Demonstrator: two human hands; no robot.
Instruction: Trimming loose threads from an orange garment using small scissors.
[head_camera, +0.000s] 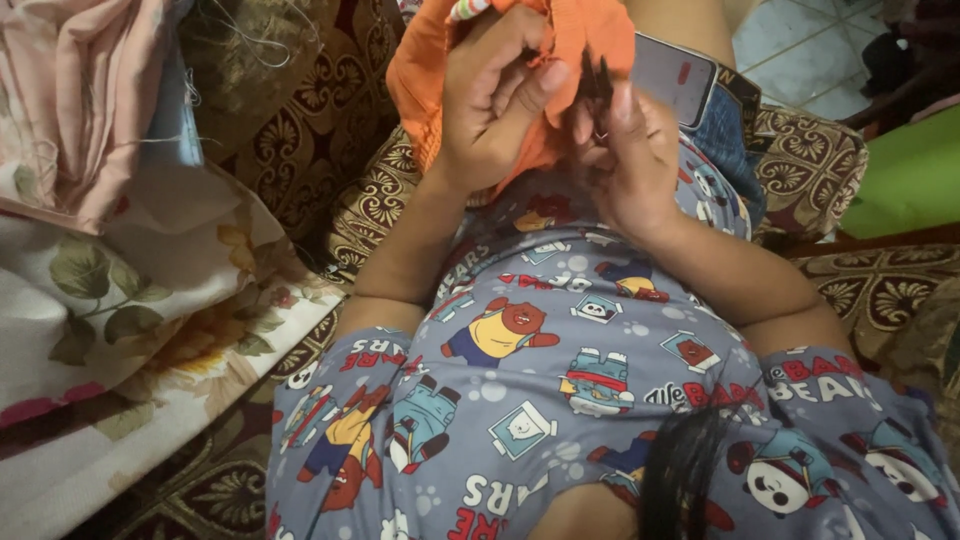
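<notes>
We're seeing a floral sheet (120, 330) lying bunched at the left edge of the patterned brown sofa (810, 170), w/ pink cloth (75, 90) piled above it. A phone (672, 75) is resting on the thigh nr the top. Green fabric (910, 175) is sitting at the right edge, tiled floor (800, 50) showing beyond.

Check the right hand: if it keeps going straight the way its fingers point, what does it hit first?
Likely the orange fabric. The right hand points up-frame with a small dark tool already at the cloth; the phone lies just beyond. Depth is unclear.
</notes>
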